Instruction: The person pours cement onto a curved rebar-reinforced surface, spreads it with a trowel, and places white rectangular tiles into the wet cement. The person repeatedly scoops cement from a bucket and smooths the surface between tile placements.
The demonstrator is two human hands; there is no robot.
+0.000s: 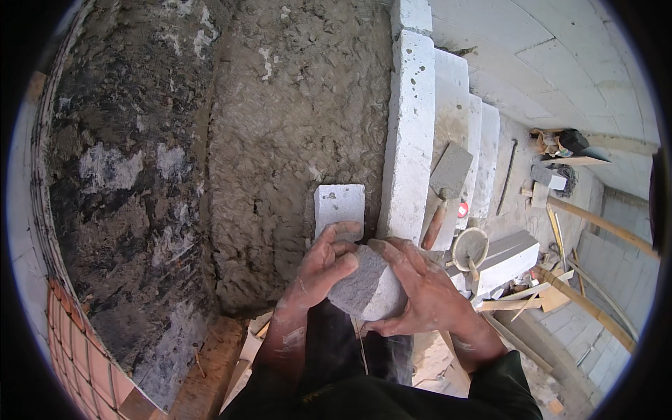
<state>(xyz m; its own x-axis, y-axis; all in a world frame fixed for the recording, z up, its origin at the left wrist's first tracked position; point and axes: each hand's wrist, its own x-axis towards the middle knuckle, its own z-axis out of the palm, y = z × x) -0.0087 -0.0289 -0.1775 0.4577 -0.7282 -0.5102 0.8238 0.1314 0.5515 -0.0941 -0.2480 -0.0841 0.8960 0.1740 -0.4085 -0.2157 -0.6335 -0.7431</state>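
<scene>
the left hand [318, 271] and right hand [428, 288] clasped a rough-faced grey concrete block [365, 283] from opposite sides, probably to steady it, nearer the body than the small white block [340, 203] on wet mortar [280, 140]. its pale face pointed rightward; its long axis was unclear.

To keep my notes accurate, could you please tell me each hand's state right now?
Left hand: partly curled, holding the left side of a grey block.
Right hand: holding the same block from its right side.
</scene>
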